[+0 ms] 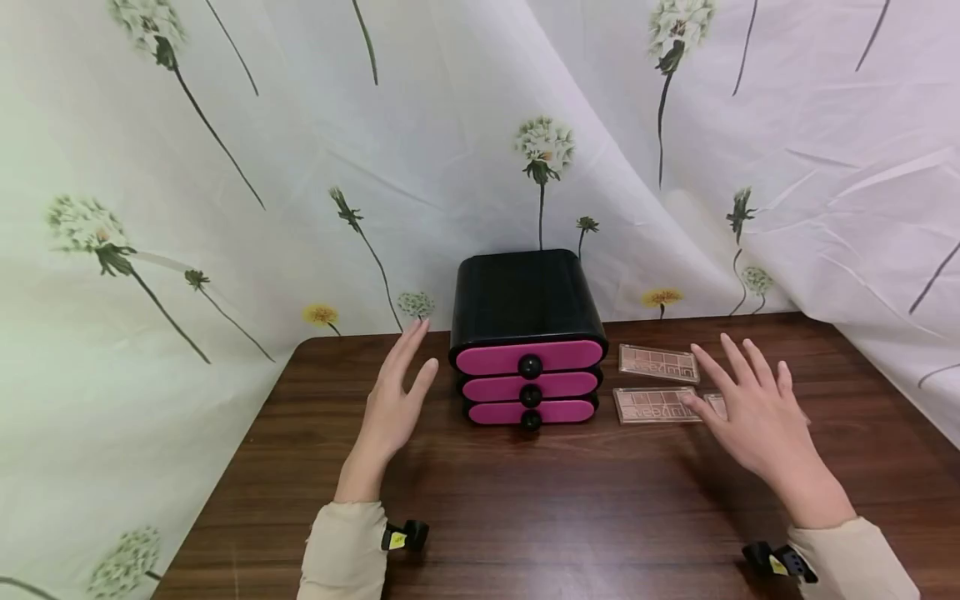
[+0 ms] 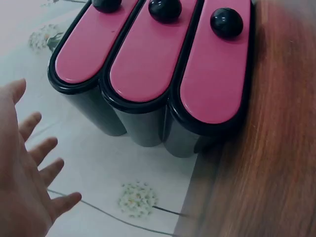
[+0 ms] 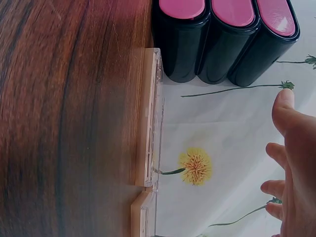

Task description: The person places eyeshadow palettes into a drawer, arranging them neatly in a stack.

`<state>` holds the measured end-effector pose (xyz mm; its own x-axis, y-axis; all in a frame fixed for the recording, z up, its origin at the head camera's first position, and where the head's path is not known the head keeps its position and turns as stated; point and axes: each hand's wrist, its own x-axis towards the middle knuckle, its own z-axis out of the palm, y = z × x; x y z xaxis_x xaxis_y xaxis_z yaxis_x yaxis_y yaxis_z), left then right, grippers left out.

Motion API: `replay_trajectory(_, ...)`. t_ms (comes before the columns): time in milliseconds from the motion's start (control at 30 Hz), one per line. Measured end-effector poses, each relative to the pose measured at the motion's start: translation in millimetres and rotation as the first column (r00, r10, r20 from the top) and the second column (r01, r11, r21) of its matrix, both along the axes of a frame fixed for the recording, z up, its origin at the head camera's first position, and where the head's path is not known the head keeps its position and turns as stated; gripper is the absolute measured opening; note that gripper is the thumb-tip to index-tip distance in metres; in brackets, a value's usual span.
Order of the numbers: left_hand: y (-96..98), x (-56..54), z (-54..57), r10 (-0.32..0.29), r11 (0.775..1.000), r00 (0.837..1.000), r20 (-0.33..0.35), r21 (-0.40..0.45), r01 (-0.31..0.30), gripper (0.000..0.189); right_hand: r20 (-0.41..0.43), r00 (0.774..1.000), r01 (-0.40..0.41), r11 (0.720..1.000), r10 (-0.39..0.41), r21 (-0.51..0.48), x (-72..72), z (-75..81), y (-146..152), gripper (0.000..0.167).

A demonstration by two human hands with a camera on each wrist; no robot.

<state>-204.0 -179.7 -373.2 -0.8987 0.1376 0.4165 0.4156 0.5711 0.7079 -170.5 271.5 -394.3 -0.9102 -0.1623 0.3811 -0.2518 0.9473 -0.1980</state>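
Observation:
A black box with three pink drawer fronts (image 1: 528, 358) and round black knobs stands at the back middle of the table. Left of it, my left hand (image 1: 393, 408) hovers with fingers spread, touching nothing. In the left wrist view the drawers (image 2: 148, 54) appear close beside that hand. My right hand (image 1: 761, 417) is held above several flat eyeshadow palettes, its fingers extended and holding nothing. One palette (image 1: 658, 364) lies behind another palette (image 1: 656, 406) to the right of the box. At least one more is partly hidden under the right hand. Seen edge-on in the right wrist view is a palette (image 3: 150, 123).
The brown wooden table (image 1: 480, 517) extends in front of the box. Behind and to the left hangs a white cloth (image 1: 435, 167) printed with dandelions, reaching the table's back edge. Each wrist carries a small black strapped device.

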Motion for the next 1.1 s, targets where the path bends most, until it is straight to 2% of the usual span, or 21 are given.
replay_trajectory(267, 5.2, -17.6, -2.4, -0.075, 0.988, 0.997, 0.026, 0.136, 0.071, 0.048, 0.007, 1.0, 0.0, 1.0, 0.0, -0.013, -0.4, -1.1, 0.6, 0.07)
replay_trajectory(600, 19.6, -27.1, -2.3, -0.081, 0.98, 0.993, 0.083, 0.19, 0.064, 0.044, -0.016, 1.0, -0.022, 0.999, 0.021, -0.04, 0.0, 3.2, 0.0, 0.068)
replay_trajectory(700, 20.2, -27.6, -2.8, -0.08, 0.975, 0.993, 0.091, 0.215, 0.059, 0.044, -0.042, 0.998, -0.048, 0.997, 0.046, -0.056, 0.3, 5.8, -3.9, 0.066)
replay_trajectory(867, 22.9, -30.0, -4.0, -0.12, 0.963, 0.991, 0.065, 0.249, 0.1, 0.043, -0.113, 0.99, -0.092, 0.994, 0.085, -0.06, 1.5, 10.8, -7.9, 0.062)
replay_trajectory(1100, 26.1, -28.9, -4.4, -0.132, 0.959, 0.99, 0.052, 0.26, 0.114, 0.043, -0.239, 0.964, -0.141, 0.987, 0.12, -0.073, 6.4, 17.2, -19.4, 0.057)
